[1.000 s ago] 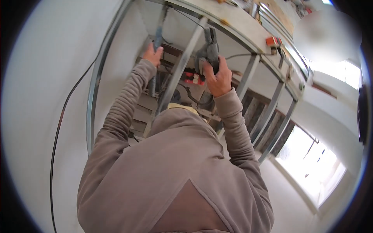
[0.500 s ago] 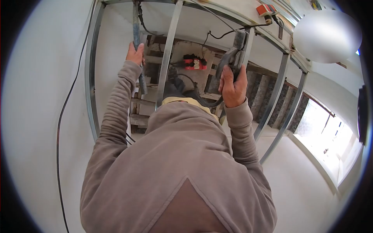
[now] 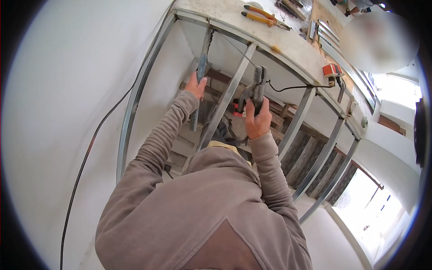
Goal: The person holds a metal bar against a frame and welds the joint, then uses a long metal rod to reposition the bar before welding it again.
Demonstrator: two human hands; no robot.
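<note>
Head view, left hand (image 3: 196,85) gripping metal bar (image 3: 201,67), right hand (image 3: 257,122) clamped on crimping tool (image 3: 255,91) just above

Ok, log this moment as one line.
left hand: gripping metal bar | right hand: holding crimping tool beside metal stud | pliers on frame top

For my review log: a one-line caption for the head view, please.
Left hand grips a metal bar; right hand holds a grey clamp tool against the metal frame.
</note>
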